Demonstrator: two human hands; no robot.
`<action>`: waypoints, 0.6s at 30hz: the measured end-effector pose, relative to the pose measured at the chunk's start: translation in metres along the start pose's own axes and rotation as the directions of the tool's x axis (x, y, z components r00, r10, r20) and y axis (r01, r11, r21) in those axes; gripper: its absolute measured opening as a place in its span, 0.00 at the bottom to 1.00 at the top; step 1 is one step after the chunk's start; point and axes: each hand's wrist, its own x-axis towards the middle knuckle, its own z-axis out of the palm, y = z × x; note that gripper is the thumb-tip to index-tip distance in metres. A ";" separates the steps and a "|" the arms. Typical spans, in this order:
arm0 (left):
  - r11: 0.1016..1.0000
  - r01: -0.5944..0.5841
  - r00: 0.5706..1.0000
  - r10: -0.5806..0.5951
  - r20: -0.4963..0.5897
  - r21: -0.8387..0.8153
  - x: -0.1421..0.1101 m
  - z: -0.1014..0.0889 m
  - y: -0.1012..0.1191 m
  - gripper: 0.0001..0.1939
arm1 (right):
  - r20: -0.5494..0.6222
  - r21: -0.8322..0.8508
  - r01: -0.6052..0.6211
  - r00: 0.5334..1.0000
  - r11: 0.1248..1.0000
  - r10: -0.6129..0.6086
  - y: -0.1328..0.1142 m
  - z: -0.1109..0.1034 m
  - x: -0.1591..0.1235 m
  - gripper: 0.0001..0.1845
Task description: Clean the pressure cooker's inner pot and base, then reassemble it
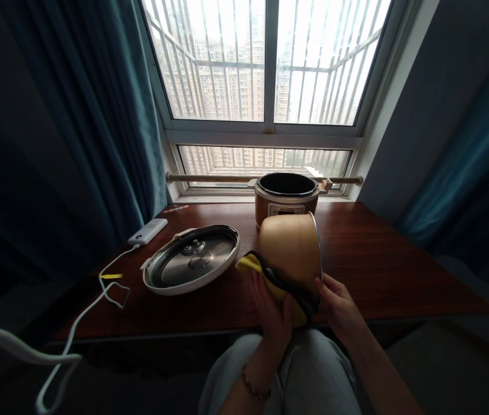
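Observation:
A gold inner pot [290, 245] is tipped on its side above the front of the table, its rim facing right. My right hand [335, 300] grips that rim at its lower right. Under the pot's lower left side, my left hand [270, 308] presses a yellow and black cloth [281, 291] against the outside. Behind the pot stands the brown electric cooker body [263, 207], uncovered, its dark inside showing. To the left lies the cooker lid [196, 256], turned over with its metal underside up.
A white power bank [147, 231] with a white cable [93, 302] sits at the table's left; the cable hangs past the front edge. The dark red wooden table [369, 259] reaches the window, where a rod [214, 178] crosses. Blue curtains [110, 115] hang beside it.

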 end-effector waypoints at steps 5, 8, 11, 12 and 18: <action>0.877 -0.374 0.927 0.343 0.151 0.303 -0.004 0.005 0.003 0.40 | -0.005 0.005 -0.044 0.999 0.999 0.044 -0.013 0.012 0.001 0.15; 0.905 -0.288 0.957 0.258 0.134 0.312 0.000 0.007 0.001 0.38 | -0.004 0.012 -0.053 0.999 0.999 0.053 -0.018 0.012 0.009 0.16; 0.986 -0.040 0.999 0.033 0.043 0.160 0.008 0.005 -0.001 0.36 | 0.000 0.026 -0.063 0.998 0.998 0.063 -0.024 0.010 0.019 0.16; 0.997 0.068 0.997 -0.069 0.032 0.049 0.011 0.005 -0.002 0.35 | -0.005 0.028 -0.065 0.998 0.997 0.065 -0.026 0.009 0.023 0.16; 0.668 0.508 0.855 -0.467 0.225 -0.543 0.019 0.008 -0.007 0.29 | -0.021 0.010 -0.032 0.999 0.999 0.032 -0.027 0.000 0.037 0.18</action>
